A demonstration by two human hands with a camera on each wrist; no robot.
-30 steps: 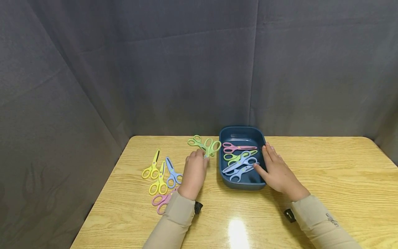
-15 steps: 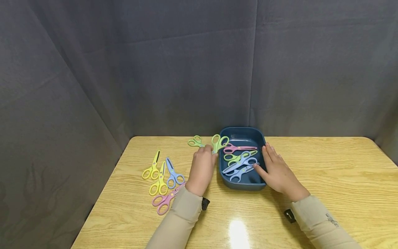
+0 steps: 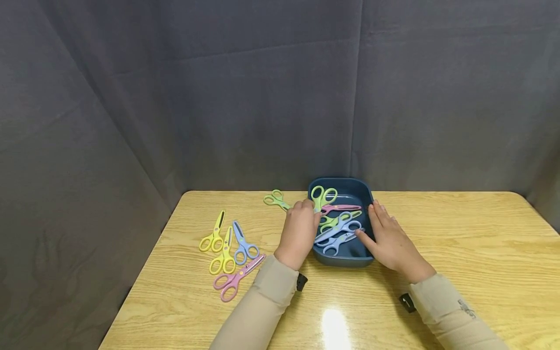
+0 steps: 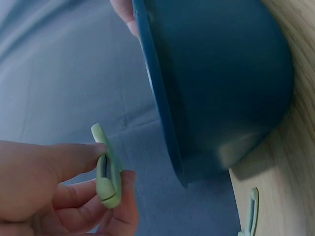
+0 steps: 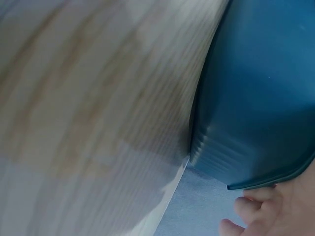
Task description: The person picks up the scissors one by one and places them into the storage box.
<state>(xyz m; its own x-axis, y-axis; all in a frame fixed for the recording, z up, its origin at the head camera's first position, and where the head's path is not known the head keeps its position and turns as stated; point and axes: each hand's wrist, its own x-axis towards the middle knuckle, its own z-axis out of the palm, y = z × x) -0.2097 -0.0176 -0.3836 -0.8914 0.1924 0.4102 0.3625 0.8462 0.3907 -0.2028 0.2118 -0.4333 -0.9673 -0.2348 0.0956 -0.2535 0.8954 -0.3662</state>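
Note:
My left hand (image 3: 299, 233) pinches green scissors (image 4: 109, 189) near the blades, handle loops pointing away from me. It holds them over the left rim of the dark blue bin (image 3: 343, 262). My right hand (image 3: 389, 243) grips the bin's right side, fingers along the outer wall and thumb over the rim. Inside the bin lie pink scissors (image 3: 347, 207), green scissors (image 3: 356, 214) and two blue pairs, the upper blue scissors (image 3: 325, 236) crossing the lower. Another pair of green scissors (image 3: 280, 202) lies left of the bin, its blades partly hidden by my left hand.
On the table's left lie two yellow pairs, the farther yellow scissors (image 3: 219, 221) and the nearer yellow scissors (image 3: 228, 240), with blue scissors (image 3: 239, 235) and pink scissors (image 3: 250, 267). A grey curtain (image 3: 262, 121) hangs behind the wooden table (image 3: 459, 233).
My left hand has moved right with the green scissors, from beside the bin to over its left rim. The pink scissors on the table have come into full view. My right hand stays put.

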